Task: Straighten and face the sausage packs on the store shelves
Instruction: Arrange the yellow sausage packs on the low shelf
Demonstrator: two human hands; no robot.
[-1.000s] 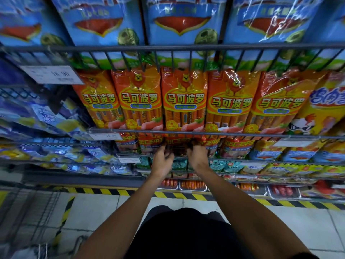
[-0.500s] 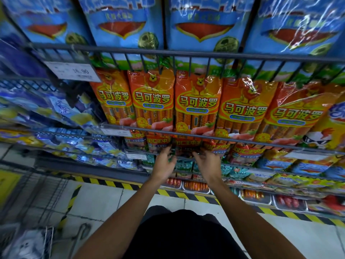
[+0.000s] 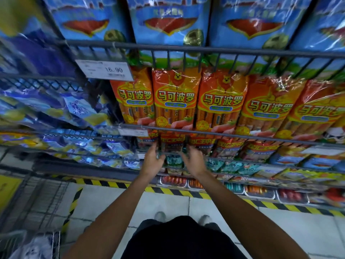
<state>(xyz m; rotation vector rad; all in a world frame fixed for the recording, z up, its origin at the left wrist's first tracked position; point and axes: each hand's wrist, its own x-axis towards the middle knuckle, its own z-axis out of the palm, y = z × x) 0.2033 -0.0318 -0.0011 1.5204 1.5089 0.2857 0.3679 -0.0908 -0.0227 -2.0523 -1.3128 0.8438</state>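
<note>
Both hands — left hand and right hand — reach to the red sausage pack, grip unclear; it looks soft and slippery — best held by its sides.

Bare forearms and hands, black clothing, pale grey shoes.

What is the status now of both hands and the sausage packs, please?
Left hand and right hand both at the red sausage packs under the wire rail, grip unclear. Orange packs above upright, facing out. Nothing in the way.
</note>
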